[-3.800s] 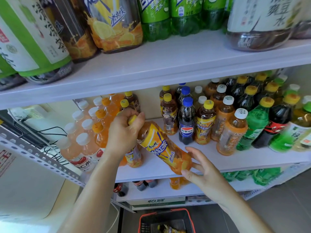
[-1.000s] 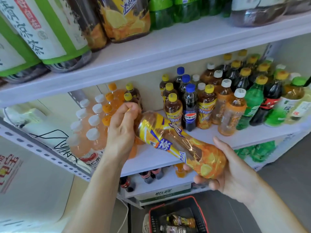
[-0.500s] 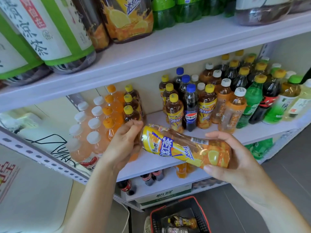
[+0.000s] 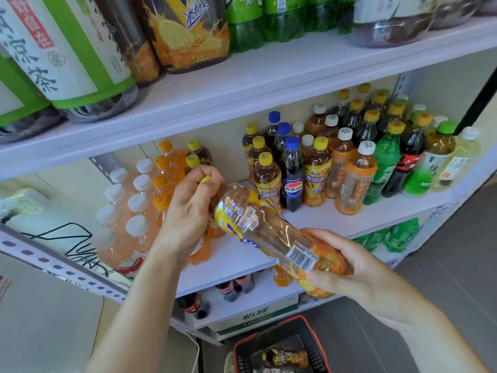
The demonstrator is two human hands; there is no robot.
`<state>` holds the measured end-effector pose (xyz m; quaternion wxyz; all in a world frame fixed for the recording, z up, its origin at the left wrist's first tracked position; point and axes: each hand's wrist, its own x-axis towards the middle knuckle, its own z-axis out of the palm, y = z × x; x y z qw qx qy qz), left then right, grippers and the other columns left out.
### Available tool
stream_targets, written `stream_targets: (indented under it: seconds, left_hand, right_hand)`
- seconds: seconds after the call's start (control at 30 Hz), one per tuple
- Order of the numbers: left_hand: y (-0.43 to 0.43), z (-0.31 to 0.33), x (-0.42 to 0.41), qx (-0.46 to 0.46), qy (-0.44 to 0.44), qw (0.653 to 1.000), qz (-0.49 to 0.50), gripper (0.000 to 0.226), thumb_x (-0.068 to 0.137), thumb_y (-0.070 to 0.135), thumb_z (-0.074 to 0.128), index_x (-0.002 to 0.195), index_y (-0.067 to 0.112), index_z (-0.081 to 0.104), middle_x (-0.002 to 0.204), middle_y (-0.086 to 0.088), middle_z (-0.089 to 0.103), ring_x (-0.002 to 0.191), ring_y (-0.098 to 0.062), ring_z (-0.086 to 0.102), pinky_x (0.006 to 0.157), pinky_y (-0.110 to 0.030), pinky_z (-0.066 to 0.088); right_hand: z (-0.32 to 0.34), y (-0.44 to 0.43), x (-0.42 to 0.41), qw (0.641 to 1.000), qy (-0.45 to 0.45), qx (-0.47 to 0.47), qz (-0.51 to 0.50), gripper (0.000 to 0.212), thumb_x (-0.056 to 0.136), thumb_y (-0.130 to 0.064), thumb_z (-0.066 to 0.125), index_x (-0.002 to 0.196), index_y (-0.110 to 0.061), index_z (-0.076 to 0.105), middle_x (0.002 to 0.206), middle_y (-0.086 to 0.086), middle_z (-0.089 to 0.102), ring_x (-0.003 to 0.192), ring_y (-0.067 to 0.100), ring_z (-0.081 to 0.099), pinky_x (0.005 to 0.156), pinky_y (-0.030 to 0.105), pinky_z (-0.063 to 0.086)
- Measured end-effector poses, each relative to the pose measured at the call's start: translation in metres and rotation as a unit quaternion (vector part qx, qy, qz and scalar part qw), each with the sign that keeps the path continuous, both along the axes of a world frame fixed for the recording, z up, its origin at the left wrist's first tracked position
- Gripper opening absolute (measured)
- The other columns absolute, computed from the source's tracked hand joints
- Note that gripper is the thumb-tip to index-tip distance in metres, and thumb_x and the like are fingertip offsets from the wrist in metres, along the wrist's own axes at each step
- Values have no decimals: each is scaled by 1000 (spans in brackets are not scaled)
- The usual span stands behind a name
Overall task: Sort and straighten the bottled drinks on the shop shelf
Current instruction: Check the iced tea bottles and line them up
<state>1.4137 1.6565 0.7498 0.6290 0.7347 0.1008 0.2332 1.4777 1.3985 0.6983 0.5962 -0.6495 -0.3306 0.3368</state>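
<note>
I hold an iced tea bottle [image 4: 265, 232] with a yellow label and yellow cap, tilted, in front of the middle shelf [image 4: 242, 257]. My left hand [image 4: 192, 208] grips its cap and neck. My right hand [image 4: 341, 262] curls round its base, the barcode facing up. Behind it on the shelf stand matching yellow-capped tea bottles [image 4: 317, 173], blue-capped cola bottles [image 4: 292, 173], orange drinks with white caps [image 4: 355, 179], and green and dark bottles [image 4: 384, 162] to the right.
Pale orange bottles with white caps [image 4: 134, 211] and orange-capped ones [image 4: 164, 179] fill the shelf's left. Large bottles [image 4: 188, 36] line the top shelf. A red-rimmed basket [image 4: 279, 351] with bottles sits on the floor below. The lower shelf holds cola bottles [image 4: 231, 289].
The bottle has turned about its axis, so the barcode faces up. Its cap end rose toward the shelf's left side. My left hand has closed over the cap.
</note>
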Motion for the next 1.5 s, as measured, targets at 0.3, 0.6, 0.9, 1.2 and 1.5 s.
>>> stream_targets:
  seconds: [0.3, 0.6, 0.9, 1.2, 1.5]
  left_hand:
    - [-24, 12, 22, 265, 23, 952, -154, 7, 94, 23, 52, 90, 25, 57, 76, 17, 52, 68, -3, 46, 62, -17, 38]
    - [14, 7, 37, 361, 90, 928, 16, 15, 99, 22, 54, 109, 18, 64, 99, 2, 66, 89, -13, 61, 77, -31, 48]
    - [59, -19, 54, 621, 335, 699, 119, 37, 94, 23, 52, 129, 15, 56, 124, -11, 59, 116, -35, 49, 88, -40, 45]
    - [80, -33, 66, 656, 373, 651, 82, 34, 98, 35, 54, 126, 15, 51, 113, -15, 55, 92, -32, 63, 74, -38, 54]
    - [49, -24, 38, 655, 235, 711, 100, 29, 99, 40, 46, 103, 13, 56, 71, -9, 60, 68, -37, 63, 52, -33, 39]
  right_hand:
    - [-26, 34, 12, 990, -75, -122, -10, 70, 67, -60, 77, 128, -46, 46, 124, -15, 64, 118, 6, 58, 101, 43, 48]
    - [-83, 78, 46, 968, -61, -83, -228, 53, 69, -23, 85, 111, -35, 56, 100, -11, 71, 95, 14, 68, 84, 43, 57]
    - [-113, 114, 85, 937, -98, -122, -313, 58, 67, -10, 84, 109, -29, 48, 76, -27, 57, 65, -10, 51, 54, -1, 38]
    - [-130, 119, 96, 943, -108, -127, -289, 67, 69, -9, 84, 125, -19, 48, 91, -19, 61, 83, 8, 61, 67, 6, 44]
    - [-98, 84, 50, 894, -162, -63, -413, 53, 80, -25, 76, 124, -19, 46, 115, -4, 44, 110, 13, 49, 88, 30, 41]
